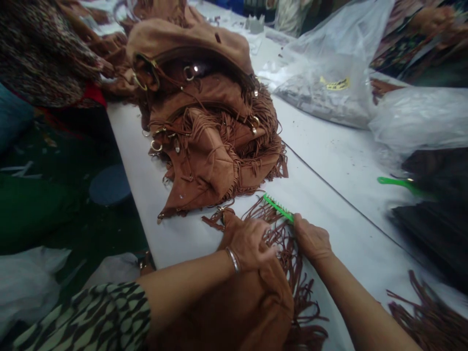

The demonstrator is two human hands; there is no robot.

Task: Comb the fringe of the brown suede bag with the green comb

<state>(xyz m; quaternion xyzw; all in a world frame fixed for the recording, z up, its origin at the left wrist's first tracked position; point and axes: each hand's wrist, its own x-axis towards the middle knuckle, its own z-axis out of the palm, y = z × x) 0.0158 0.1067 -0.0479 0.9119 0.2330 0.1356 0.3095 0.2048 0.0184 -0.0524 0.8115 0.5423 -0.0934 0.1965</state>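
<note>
A brown suede fringed bag (252, 307) lies on the white table (329, 161) right in front of me. My left hand (248, 241), with a silver bracelet at the wrist, presses flat on the bag's upper part. My right hand (310, 239) grips a green comb (278, 208) whose teeth sit in the bag's fringe (288, 253), which spreads out over the table.
A tall pile of the same brown fringed bags (208, 122) stands just beyond my hands. Clear plastic sacks (332, 73) lie at the back right. A second green comb (398, 183) and dark fringed material (431, 219) are at the right. Other people sit at the far left and far right.
</note>
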